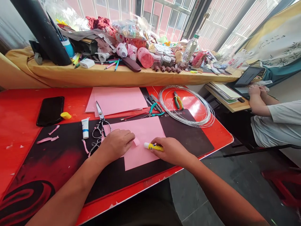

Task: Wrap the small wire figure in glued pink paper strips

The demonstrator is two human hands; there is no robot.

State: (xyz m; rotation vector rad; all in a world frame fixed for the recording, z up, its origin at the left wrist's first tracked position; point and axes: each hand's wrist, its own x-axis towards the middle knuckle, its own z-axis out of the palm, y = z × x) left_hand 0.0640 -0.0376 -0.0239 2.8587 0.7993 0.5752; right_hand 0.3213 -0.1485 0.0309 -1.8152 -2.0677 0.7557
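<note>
Glossy red tabletop [16, 121], chipped in spots, stands below a barred window [162, 15]; a black-and-red desk mat [188, 135] covers much of it. A flat, smooth pink paper sheet [145, 127] lies on the mat under both hands. Left hand [118, 142], fingers pinched together, holds a small pink paper strip [136, 142] over the sheet. Right hand [172, 150], fingers curled, grips a yellow cylindrical glue stick [155, 147], white end toward the strip (label unreadable). Round coil of thin silvery wire [209, 114] overlaps the mat's far edge.
</note>
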